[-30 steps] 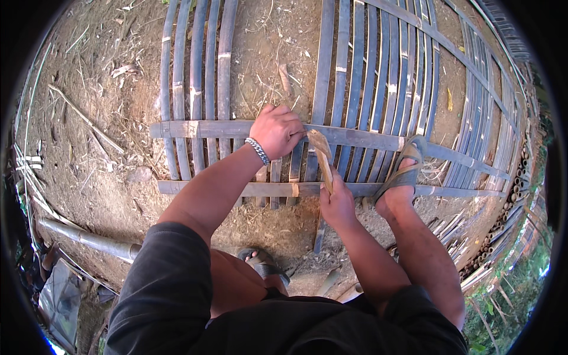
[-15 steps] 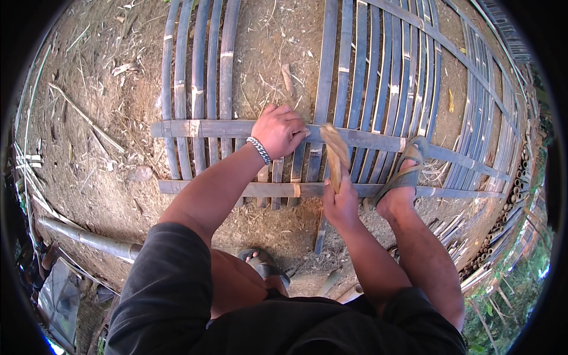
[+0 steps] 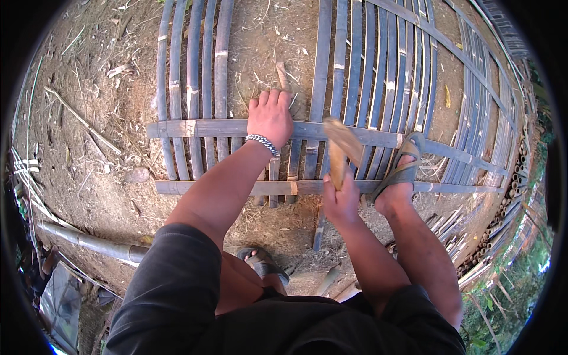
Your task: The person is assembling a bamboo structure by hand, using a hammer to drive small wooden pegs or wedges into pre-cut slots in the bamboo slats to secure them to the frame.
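Observation:
My left hand (image 3: pixel 271 115), with a chain bracelet at its wrist, is wrapped over the upper bamboo crosspiece (image 3: pixel 216 128). Its fingers bend over the far edge, and their tips are hidden. In my right hand (image 3: pixel 341 200) is a wooden mallet (image 3: pixel 338 168), its upper part smeared by motion and just over the crosspiece. Split bamboo slats (image 3: pixel 357 77) run lengthwise across this crosspiece and the nearer lower one (image 3: pixel 266 189). My right foot in a sandal (image 3: pixel 405 165) presses on the frame to the right of the mallet.
A thick bamboo pole (image 3: pixel 89 239) lies on the dirt at the left. Another slatted bamboo panel (image 3: pixel 473 112) continues at the right, near stacked bamboo pieces (image 3: pixel 500 219). My left sandalled foot (image 3: pixel 260 260) stands on the ground below the frame. Dry leaves and strips litter the soil.
My left hand has shifted slightly left and up, turning from a pinch near the slat to a grip over the crosspiece. The mallet has tilted, its top swinging rightward.

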A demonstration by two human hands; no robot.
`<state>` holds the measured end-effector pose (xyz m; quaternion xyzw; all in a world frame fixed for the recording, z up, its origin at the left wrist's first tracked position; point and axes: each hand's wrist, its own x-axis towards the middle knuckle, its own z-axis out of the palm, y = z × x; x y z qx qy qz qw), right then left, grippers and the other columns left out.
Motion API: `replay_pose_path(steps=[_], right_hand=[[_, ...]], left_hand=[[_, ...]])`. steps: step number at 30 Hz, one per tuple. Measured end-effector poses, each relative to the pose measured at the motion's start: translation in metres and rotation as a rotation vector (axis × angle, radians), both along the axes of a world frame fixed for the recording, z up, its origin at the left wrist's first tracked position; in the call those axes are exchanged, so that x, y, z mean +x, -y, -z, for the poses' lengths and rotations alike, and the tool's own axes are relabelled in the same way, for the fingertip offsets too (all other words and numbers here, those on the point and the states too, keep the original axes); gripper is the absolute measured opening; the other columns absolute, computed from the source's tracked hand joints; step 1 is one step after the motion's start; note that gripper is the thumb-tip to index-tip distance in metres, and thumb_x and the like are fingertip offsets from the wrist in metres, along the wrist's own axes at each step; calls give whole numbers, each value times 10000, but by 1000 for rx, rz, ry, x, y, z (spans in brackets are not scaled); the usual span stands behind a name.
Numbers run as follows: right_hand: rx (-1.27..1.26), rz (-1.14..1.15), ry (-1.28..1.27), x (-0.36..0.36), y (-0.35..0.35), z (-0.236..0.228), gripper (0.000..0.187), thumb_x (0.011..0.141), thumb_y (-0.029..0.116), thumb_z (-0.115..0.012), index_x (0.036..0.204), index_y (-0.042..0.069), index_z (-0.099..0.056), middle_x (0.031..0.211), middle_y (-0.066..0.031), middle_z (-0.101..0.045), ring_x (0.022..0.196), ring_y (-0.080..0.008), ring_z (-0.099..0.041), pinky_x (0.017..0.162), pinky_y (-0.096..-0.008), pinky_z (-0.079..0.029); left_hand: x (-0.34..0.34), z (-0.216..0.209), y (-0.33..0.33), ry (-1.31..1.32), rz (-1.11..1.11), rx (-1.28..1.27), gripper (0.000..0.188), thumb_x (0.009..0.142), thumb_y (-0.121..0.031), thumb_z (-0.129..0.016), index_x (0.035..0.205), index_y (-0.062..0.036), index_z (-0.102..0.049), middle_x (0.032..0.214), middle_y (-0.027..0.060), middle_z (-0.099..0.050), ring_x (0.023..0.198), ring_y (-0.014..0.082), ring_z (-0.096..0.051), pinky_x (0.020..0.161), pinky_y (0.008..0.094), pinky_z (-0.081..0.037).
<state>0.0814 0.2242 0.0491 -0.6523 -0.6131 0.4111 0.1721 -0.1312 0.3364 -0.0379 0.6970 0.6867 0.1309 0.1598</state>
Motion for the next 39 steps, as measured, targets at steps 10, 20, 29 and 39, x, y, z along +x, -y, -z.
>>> replay_pose_path(steps=[10,20,29,39], right_hand=[[-149,63,49,0,10,10,375,1005,165,-584,1333,-16,-559,996,-264,-695,930,-446,-695,822,-505,-541],[-67,2,93,-10,6,18,347,1004,164,-596,1295,-18,-542,934,-196,-698,824,-339,-706,760,-461,-539],[-219,-16,185,-8,-7,16,426,988,135,-598,1395,36,-518,990,-286,-698,946,-459,-700,804,-512,-541],[-336,-73,239,-9,-7,15,442,988,171,-603,1391,17,-513,1033,-281,-702,1022,-497,-669,862,-544,-529]], left_hand=[[-1,-1,1,16,-9,-24,370,852,-89,-601,1222,-115,-597,1134,91,-627,1115,295,-587,955,472,-428],[0,-2,0,15,-3,-27,369,842,-86,-609,1210,-115,-599,1111,90,-629,1108,297,-588,940,465,-430],[0,-2,1,-4,-21,-44,373,836,-87,-611,1207,-113,-599,1106,95,-628,1096,296,-593,930,458,-430],[1,0,-1,-2,-3,-4,391,833,-85,-617,1221,-123,-595,1098,95,-625,1098,299,-593,934,464,-431]])
